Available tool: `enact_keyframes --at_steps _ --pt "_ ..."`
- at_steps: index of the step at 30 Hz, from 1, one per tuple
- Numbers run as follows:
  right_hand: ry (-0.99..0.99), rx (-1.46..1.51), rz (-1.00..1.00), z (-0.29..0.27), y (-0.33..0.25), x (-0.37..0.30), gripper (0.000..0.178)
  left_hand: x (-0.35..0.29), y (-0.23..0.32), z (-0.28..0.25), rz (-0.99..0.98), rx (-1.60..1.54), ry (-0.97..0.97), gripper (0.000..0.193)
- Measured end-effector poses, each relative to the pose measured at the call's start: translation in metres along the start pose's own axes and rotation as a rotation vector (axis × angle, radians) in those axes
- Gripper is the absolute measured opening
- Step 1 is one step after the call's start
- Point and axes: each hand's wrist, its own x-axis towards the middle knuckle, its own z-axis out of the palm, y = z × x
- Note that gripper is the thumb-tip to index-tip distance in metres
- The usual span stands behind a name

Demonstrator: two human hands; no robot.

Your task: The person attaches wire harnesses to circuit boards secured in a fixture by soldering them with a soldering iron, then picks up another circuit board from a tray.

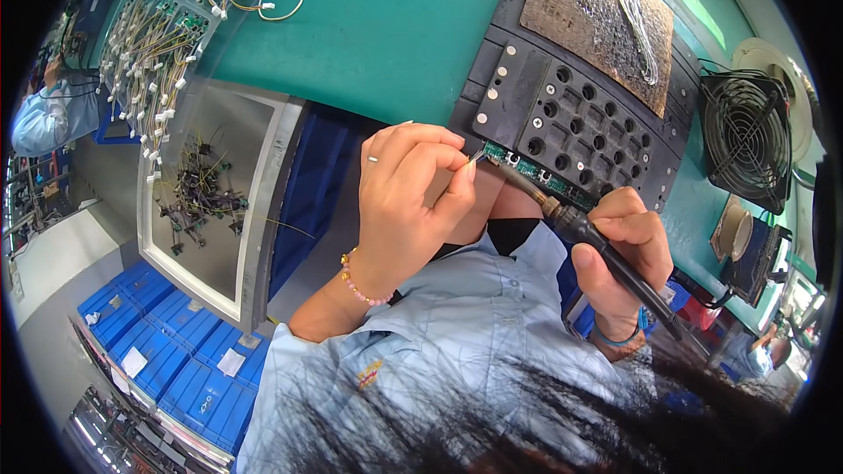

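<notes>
Head view: green circuit board (529, 168) runs far-left to near-right; left hand (408, 184), nearest its far end, pinches a thin pale thing (479, 156); right hand (628, 250) grips a soldering iron (572, 222)

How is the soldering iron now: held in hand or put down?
Held: the right hand grasps the soldering iron by its dark handle, the tip near a green circuit board.

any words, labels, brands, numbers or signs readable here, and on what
None is clear enough to quote.
Shirt: small embroidered mark, too small to read.
Blue bins: pale marking, too blurred to read.
White paper on them: any print too small.
Brown board: faint dark marks, unreadable.
</notes>
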Motion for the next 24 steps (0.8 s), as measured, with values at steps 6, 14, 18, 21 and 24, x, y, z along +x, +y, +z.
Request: enact_keyframes --at_steps 6,14,18,21,24 --pt "0.020 0.010 -0.004 -0.0014 -0.0013 -0.0008 0.028 -0.0007 0.0017 -0.0011 -0.026 0.007 -0.008 0.012" --pt "0.011 0.006 -0.004 0.0003 -0.0017 -0.0022 0.029 -0.0033 0.0030 0.0027 0.030 0.044 0.003 0.013" --pt "0.006 0.004 -0.004 0.0019 -0.0010 -0.0016 0.029 -0.0026 0.0047 0.0022 -0.001 0.079 -0.087 0.013" --pt "0.006 0.003 -0.005 0.0022 -0.0005 -0.0008 0.029 -0.0017 0.0056 0.0010 0.002 0.052 -0.015 0.013" --pt "0.005 0.002 -0.005 0.0025 -0.0004 -0.0010 0.029 -0.0008 0.0060 0.0010 -0.014 0.048 -0.024 0.013"
